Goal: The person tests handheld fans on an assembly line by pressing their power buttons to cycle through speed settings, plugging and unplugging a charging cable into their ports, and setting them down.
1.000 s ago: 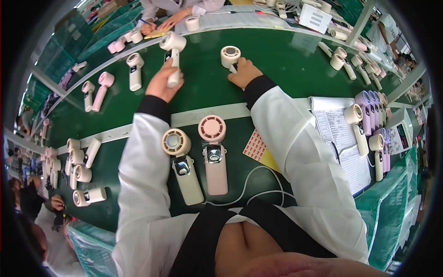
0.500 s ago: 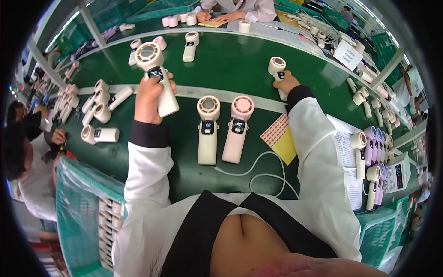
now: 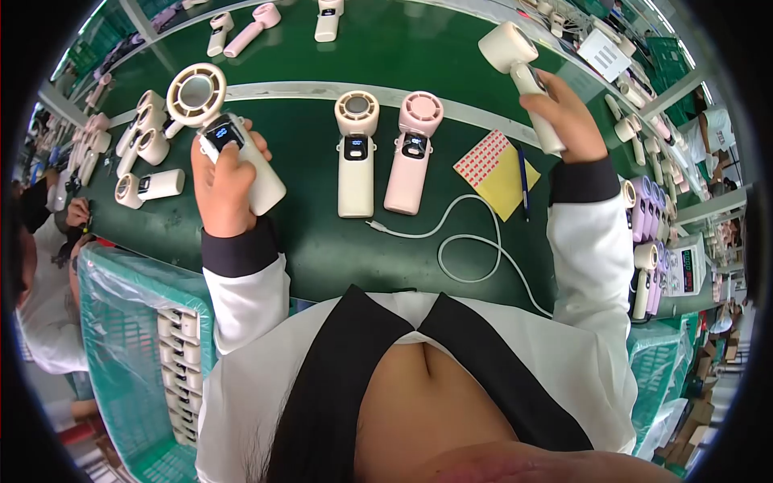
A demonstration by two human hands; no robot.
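Note:
My left hand (image 3: 225,181) is closed round the handle of a cream handheld fan (image 3: 196,95), thumb on the front just below its lit display. On the right, my right hand (image 3: 568,121) grips a second cream handheld fan (image 3: 509,48) by the handle; its head tilts up and left. Between my hands, a cream fan (image 3: 356,181) and a pink fan (image 3: 409,179) lie side by side on the green table, both displays lit. A white charging cable (image 3: 471,237) curls below them. A yellow pad with a red-marked sheet (image 3: 495,173) lies nearer my right hand, a pen (image 3: 523,181) at its edge.
Several cream fans (image 3: 149,145) lie at the left. Purple fans (image 3: 642,209) stand at the right beside a device with a red readout (image 3: 687,270). Plastic-lined green crates (image 3: 121,266) flank me. A co-worker's hand (image 3: 78,212) shows at far left. More fans (image 3: 254,28) lie farther back.
My right hand has lifted the cream fan from the far strip and brought it right. My left hand has lowered its fan, thumb now below the display. The camera view has tilted down.

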